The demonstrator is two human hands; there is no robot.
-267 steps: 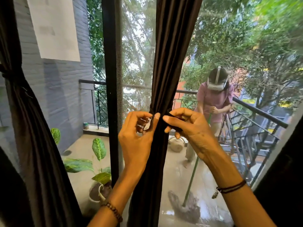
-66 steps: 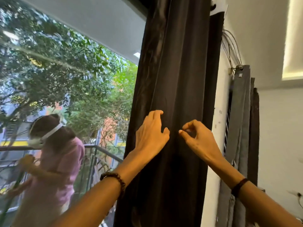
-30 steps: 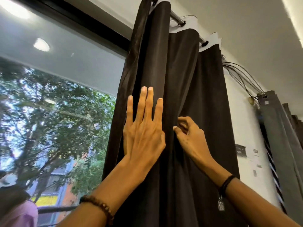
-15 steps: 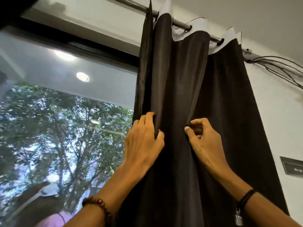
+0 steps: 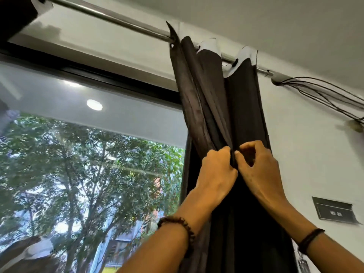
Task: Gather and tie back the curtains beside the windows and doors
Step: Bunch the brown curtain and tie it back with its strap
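A dark brown curtain hangs in folds from a metal rod at the right end of a big window. My left hand is closed on the curtain's left folds, pulling them rightward. My right hand pinches a fold just beside it, fingers curled. Both hands meet at mid-height of the frame, thumbs nearly touching. Below the hands the fabric falls straight and dark. No tie-back is visible.
A white wall lies right of the curtain, with a bundle of cables running from the rod's end and a dark wall plate. Another curtain's corner hangs top left. Trees show through the glass.
My view has tilted further up toward the rod. My left hand has gone from flat on the fabric to gripping the folds, and both hands have drawn together, bunching the curtain.
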